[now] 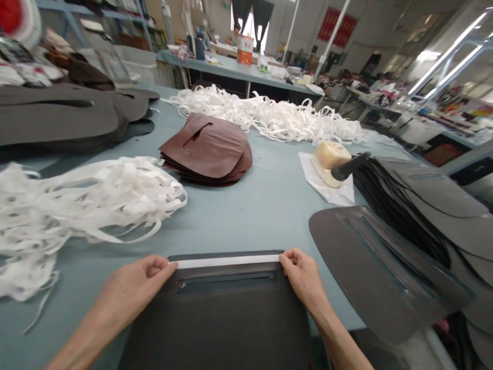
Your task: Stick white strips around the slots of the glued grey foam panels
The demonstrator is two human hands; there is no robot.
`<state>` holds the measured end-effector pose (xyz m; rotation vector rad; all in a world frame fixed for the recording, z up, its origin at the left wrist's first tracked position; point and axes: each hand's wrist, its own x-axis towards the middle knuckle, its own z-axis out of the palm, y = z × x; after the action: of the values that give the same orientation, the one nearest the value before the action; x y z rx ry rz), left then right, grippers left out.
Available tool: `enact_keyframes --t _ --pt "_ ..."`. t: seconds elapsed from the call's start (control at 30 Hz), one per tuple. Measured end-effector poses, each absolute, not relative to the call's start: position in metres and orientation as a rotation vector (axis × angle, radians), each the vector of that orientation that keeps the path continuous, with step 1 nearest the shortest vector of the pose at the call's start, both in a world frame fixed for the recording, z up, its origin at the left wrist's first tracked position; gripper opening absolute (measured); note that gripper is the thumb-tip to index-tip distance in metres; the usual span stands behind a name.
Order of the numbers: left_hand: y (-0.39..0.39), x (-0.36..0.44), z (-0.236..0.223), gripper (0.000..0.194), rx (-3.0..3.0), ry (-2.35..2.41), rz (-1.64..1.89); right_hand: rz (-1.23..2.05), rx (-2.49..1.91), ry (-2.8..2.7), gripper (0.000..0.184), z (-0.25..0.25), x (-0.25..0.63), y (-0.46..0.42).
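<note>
A dark grey leather-like panel (pixel 227 324) lies in front of me at the table's near side, with a zipper slot (pixel 227 280) across its upper part. Along its top edge runs a white strip (pixel 227 262), stretched straight. My left hand (pixel 148 277) pinches the strip's left end at the panel's corner. At the other corner, the fingertips of my right hand (pixel 302 272) are closed on the right end. Whether the strip is stuck to the panel I cannot tell.
White strips lie heaped at the left (pixel 115 195) and back (pixel 269 115). Brown pieces (pixel 219 149) are stacked mid-table. A glue pot with a black handle (pixel 333 162) stands on white paper, beside grey panels (pixel 377 262) at the right. More grey pieces (pixel 57 118) lie far left.
</note>
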<state>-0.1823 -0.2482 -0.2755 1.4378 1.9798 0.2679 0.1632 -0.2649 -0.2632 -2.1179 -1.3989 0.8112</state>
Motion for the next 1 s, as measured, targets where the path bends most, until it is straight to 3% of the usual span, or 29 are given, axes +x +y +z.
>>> enact_keyframes --t 0.2,0.3,0.37,0.47,0.57,0.67,0.9,1.0 --pt "-0.249 -0.174 -0.266 0.041 1.466 2.071 0.070 0.738 -2.179 -1.426 0.017 -0.258 0.160 -0.263" --pt "-0.260 -0.163 -0.269 0.041 1.619 2.184 0.261 0.564 -2.262 -1.566 0.006 -0.256 0.157 -0.265" --pt "-0.272 -0.155 -0.275 0.038 1.913 2.125 0.501 0.406 -2.248 -1.736 0.010 -0.255 0.152 -0.269" --pt "-0.288 -0.143 -0.279 0.035 2.438 1.802 0.579 0.181 -1.881 -2.145 0.030 -0.255 0.138 -0.275" --pt "-0.293 -0.140 -0.276 0.041 2.641 1.693 0.431 0.073 -1.491 -2.406 0.030 -0.255 0.119 -0.275" --pt "-0.287 -0.146 -0.271 0.039 2.624 1.688 0.412 0.046 -1.481 -2.426 0.013 -0.256 0.105 -0.268" --pt "-0.283 -0.153 -0.275 0.032 2.327 1.688 0.724 -0.001 -1.822 -2.492 0.034 -0.255 0.086 -0.236" --pt "-0.286 -0.154 -0.277 0.026 2.208 1.682 0.809 0.199 -1.666 -2.484 0.025 -0.257 0.056 -0.226"
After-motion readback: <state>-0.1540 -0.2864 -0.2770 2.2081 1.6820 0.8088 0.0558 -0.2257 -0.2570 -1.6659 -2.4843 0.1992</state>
